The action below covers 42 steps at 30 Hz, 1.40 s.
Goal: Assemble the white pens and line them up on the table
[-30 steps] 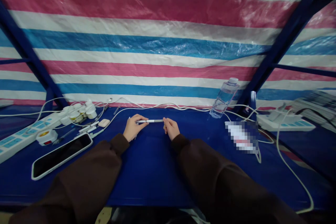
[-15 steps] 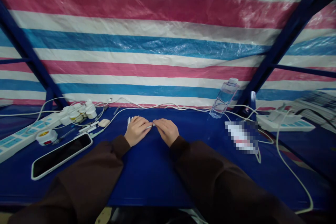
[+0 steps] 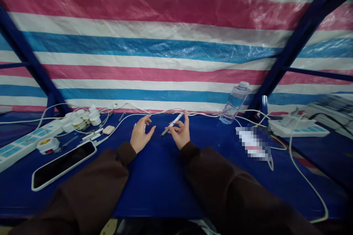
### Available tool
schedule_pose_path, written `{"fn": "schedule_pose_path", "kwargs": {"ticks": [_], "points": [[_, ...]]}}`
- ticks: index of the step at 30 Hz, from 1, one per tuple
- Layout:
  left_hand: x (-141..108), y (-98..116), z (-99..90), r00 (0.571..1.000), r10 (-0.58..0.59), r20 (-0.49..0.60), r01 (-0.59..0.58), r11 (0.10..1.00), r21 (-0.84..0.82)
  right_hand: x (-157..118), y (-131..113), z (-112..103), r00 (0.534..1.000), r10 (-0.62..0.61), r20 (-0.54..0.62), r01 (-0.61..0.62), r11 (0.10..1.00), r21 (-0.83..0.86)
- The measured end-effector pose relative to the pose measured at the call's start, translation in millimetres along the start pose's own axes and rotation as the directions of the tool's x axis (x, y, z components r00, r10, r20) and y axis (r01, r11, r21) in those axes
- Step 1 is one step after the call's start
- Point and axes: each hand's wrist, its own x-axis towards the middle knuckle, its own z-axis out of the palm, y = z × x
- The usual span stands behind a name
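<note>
My right hand (image 3: 179,133) holds a white pen (image 3: 173,124) between thumb and fingers, its dark tip pointing down-left and bare of any cap. My left hand (image 3: 140,134) is curled around a small white cap (image 3: 144,127), which is partly hidden by the fingers. A gap of blue tabletop separates my two hands, and dark brown sleeves cover both forearms.
Across the blue table (image 3: 160,180) lie a black phone (image 3: 64,165), a power strip (image 3: 26,141), white jars (image 3: 81,118), an earbud case (image 3: 108,129), a plastic bottle (image 3: 235,103), and tangled white cables (image 3: 165,112). A striped tarp (image 3: 154,69) stands behind.
My hands have drawn apart from their close position at the pen. The pen and its cap are now separate, and my right hand has turned the pen to a steep diagonal.
</note>
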Motion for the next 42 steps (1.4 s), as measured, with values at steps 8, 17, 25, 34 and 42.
{"fn": "schedule_pose_path", "kwargs": {"ticks": [8,17,25,34,42], "points": [[1,-4,0.2,0.997,-0.053,0.056,0.055,0.998,-0.033,8,-2,-6,0.988,0.107,-0.107,-0.088,0.981,0.171],[1,-4,-0.3,0.989,-0.095,0.115,0.099,0.995,-0.032,9,-1,-8,0.988,0.125,-0.092,-0.108,0.979,0.171],[2,-3,-1.3,0.986,-0.097,0.138,0.100,0.995,-0.017,11,3,-9,0.986,0.107,-0.130,-0.084,0.982,0.169],[2,-5,-3.3,0.958,-0.228,0.174,0.176,0.946,0.272,10,2,-7,0.980,0.095,-0.175,-0.071,0.988,0.137],[-1,-13,-2.0,0.845,-0.461,0.271,0.249,0.788,0.563,10,2,-8,0.980,0.108,-0.168,-0.083,0.986,0.146]]}}
